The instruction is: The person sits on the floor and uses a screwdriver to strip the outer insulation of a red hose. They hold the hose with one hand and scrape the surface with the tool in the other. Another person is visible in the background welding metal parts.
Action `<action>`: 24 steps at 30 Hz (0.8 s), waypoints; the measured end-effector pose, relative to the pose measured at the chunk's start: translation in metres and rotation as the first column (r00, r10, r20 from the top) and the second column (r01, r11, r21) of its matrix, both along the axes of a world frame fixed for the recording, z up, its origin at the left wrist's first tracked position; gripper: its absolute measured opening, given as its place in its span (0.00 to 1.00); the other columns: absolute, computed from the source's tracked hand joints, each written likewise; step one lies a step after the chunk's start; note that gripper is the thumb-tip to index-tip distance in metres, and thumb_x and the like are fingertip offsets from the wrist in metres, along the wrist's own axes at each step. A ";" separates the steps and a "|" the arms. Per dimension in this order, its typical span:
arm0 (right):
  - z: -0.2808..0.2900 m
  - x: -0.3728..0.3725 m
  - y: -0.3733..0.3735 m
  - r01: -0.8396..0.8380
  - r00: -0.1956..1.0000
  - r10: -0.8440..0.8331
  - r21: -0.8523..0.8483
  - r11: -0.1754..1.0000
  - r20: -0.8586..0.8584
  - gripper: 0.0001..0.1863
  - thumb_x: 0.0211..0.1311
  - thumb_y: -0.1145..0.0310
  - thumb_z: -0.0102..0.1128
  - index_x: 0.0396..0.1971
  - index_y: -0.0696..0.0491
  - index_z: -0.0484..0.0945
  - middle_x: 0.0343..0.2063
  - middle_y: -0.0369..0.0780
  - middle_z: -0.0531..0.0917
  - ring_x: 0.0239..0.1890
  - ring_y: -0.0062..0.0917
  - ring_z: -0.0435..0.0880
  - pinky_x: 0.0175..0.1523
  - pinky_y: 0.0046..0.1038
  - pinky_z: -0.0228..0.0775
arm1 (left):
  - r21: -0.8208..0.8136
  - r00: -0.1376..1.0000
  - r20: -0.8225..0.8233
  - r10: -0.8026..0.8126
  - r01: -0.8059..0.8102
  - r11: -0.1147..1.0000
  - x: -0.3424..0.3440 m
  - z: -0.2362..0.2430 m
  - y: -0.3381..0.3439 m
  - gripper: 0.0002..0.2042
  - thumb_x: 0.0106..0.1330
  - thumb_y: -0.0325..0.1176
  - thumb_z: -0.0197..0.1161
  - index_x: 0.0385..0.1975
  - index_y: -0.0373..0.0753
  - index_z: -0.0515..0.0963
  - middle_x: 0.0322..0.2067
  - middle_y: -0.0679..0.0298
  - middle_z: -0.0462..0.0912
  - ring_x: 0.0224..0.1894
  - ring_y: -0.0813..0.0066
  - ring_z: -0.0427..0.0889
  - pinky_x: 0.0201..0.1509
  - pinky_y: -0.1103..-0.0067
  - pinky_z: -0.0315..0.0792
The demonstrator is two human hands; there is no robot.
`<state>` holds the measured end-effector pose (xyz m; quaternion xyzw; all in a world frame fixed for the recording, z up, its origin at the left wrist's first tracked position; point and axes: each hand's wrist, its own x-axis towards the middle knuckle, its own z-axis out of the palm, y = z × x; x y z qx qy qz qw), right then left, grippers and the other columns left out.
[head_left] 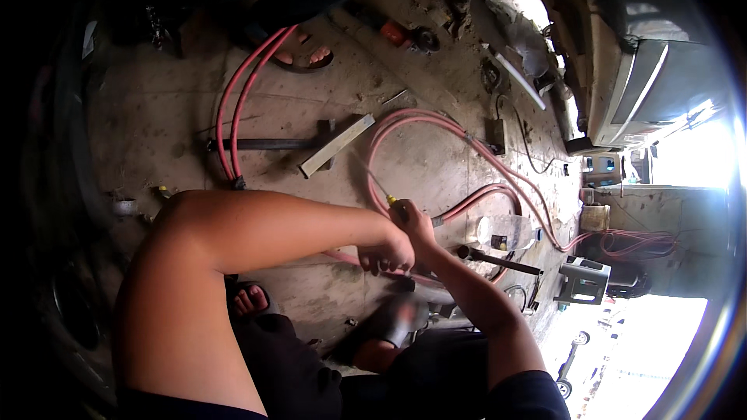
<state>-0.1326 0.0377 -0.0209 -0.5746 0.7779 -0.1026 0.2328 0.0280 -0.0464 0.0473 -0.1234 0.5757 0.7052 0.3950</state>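
My right hand (413,222) is closed around the dark handle of a screwdriver (391,199). The tool has a yellow collar, and its thin shaft points up and to the left. Against my right wrist lies my left hand (389,253), fingers curled downward; what they hold, if anything, is hidden. Pinkish-red hoses (420,115) loop over the floor just beyond my hands. Farther off, a pale flat bar (336,146) rests slantwise across a dark metal bar (268,144).
To the right are a clear plastic jug (502,232), a dark pipe (502,260) and a grey stool (583,280). An orange angle grinder (401,33) lies at the back. Another person's foot (311,54) stands near the red hoses at the far left. A vehicle (654,85) fills the upper right.
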 end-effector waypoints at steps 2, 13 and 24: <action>-0.007 0.003 0.001 0.003 1.000 -0.004 -0.054 0.999 -0.009 0.13 0.63 0.56 0.60 0.42 0.47 0.77 0.31 0.48 0.84 0.34 0.48 0.83 0.38 0.44 0.74 | 0.036 0.998 0.055 -0.038 0.036 0.999 0.012 -0.030 0.015 0.21 0.66 0.48 0.55 0.46 0.35 0.75 0.38 0.56 0.78 0.34 0.64 0.81 0.39 0.68 0.77; -0.011 0.011 -0.018 0.069 0.996 -0.064 -0.085 0.994 0.062 0.17 0.61 0.54 0.60 0.42 0.50 0.78 0.30 0.49 0.83 0.35 0.47 0.83 0.38 0.42 0.73 | -0.148 1.000 0.004 -0.027 0.027 0.989 0.016 -0.013 -0.009 0.20 0.66 0.46 0.53 0.47 0.35 0.75 0.36 0.58 0.80 0.31 0.68 0.82 0.37 0.71 0.78; -0.022 0.005 -0.021 0.079 0.994 -0.069 -0.122 0.989 0.087 0.16 0.62 0.53 0.59 0.41 0.49 0.78 0.32 0.48 0.84 0.37 0.47 0.83 0.41 0.43 0.74 | -0.308 0.965 0.050 -0.258 0.261 0.915 0.026 -0.017 0.001 0.16 0.62 0.43 0.53 0.31 0.34 0.73 0.29 0.62 0.75 0.24 0.70 0.72 0.28 0.72 0.68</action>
